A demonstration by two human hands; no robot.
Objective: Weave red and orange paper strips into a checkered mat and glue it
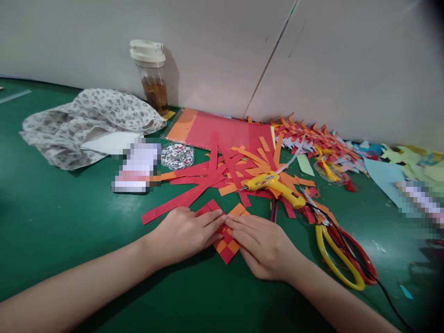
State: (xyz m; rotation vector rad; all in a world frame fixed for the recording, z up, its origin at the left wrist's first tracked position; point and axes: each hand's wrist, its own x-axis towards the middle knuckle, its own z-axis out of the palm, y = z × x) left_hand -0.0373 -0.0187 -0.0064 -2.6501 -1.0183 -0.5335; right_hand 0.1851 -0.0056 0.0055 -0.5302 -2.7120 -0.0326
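Note:
A small woven piece of red and orange paper (227, 252) lies on the green table, one checkered corner pointing toward me. My left hand (194, 231) presses on its left side with fingers together. From the right, my right hand (262, 245) holds the other side, and the fingertips of both hands meet over its middle. A red end and an orange end stick out beyond the fingers. Just behind are loose red strips (201, 187) and orange strips (255, 159) in a heap, with a yellow glue gun (277, 185) on top.
Scissors (338, 259) and a black cord lie at the right. A phone (137, 169), a packet of googly eyes (177, 156), a patterned cloth (93, 125) and a drink cup (152, 76) stand left. Woven paper pieces (312, 134) and sheets (222, 132) line the wall.

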